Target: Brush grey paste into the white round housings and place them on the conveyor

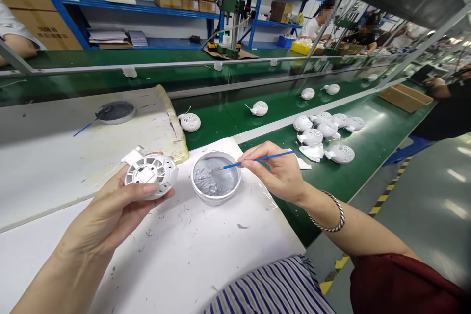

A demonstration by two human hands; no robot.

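My left hand (125,196) is closed around a white plastic housing (150,175) with spoke-like openings, a square centre and a small tab at its upper left. Pinched between the fingers of my right hand (275,171) is a thin blue-handled brush (257,159). Its tip dips into the grey paste in a round white bowl (217,200), which stands on the white board between my hands. The paste is heaped and ridged on the left side of the bowl. A gap separates the housing from the bowl.
Similar white housings (328,130) are clustered at the right, and several lie along the green conveyor (221,103). A second dish of dark paste (115,113) with a blue stick sits at the left. Co-workers (312,27) sit farther back, near a cardboard box (405,97).
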